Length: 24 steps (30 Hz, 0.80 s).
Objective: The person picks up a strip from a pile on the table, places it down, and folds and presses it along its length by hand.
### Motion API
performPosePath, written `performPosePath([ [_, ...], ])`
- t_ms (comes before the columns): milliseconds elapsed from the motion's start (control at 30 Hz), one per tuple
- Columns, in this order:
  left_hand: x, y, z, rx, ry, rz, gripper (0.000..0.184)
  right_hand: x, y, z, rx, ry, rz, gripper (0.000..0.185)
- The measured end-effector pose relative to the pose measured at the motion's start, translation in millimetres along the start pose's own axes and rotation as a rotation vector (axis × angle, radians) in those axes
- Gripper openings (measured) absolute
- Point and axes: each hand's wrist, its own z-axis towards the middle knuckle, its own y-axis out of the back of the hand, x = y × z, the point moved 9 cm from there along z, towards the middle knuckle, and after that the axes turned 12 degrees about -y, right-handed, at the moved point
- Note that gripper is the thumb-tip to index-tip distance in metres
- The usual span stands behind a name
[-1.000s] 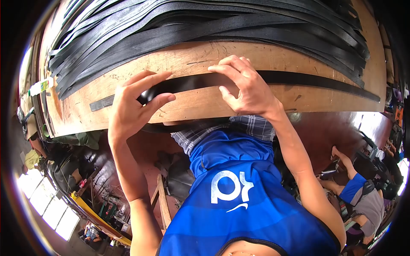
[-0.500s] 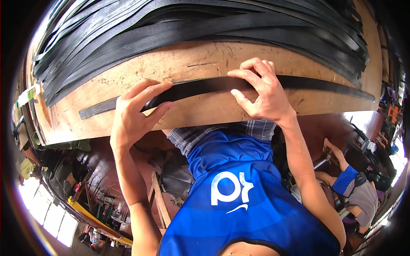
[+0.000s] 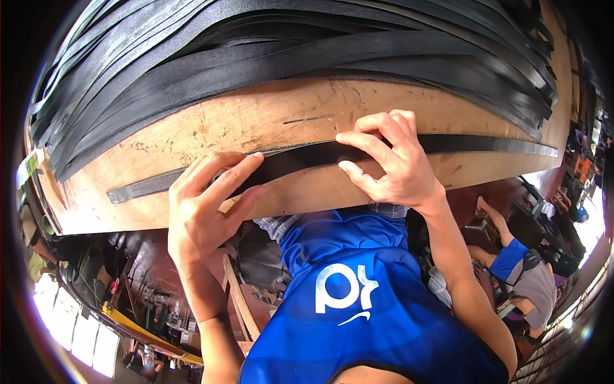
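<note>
A long black strip (image 3: 300, 159), leather or rubber by its look, stretches across the near side of the wooden table. My left hand (image 3: 208, 198) has its fingers and thumb around the left part, where the strip bows up off the wood. Farther right, my right hand (image 3: 396, 163) grips it with fingertips at the far edge and thumb at the near edge. A greyer flat end (image 3: 141, 187) shows left of my left hand; whether it belongs to the same strip I cannot tell. The right end (image 3: 511, 145) lies along the table.
A big pile of black strips (image 3: 256, 64) covers the back of the wooden table (image 3: 211, 134). The table's near edge is close to my body. A person in grey and blue (image 3: 534, 288) is low down at the right. Wooden bars (image 3: 240, 297) stand below at the left.
Table, strip and pile sit slightly lower in view. My hands stay on the strip, and the part between them appears broader and darker, tilted differently.
</note>
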Motion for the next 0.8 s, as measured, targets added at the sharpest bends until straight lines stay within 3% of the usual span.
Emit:
performPosePath([
  [233, -1.9, -1.9, -0.5, -0.033, -0.041, 0.051, 0.051, 0.5, -0.9, 0.6, 0.013, -0.003, -0.017, 0.038],
  [800, 4.0, -2.3, 0.0, -0.045, -0.020, -0.008, 0.046, 5.8, 3.0, 11.5, 0.094, -0.064, 0.040, 0.034],
])
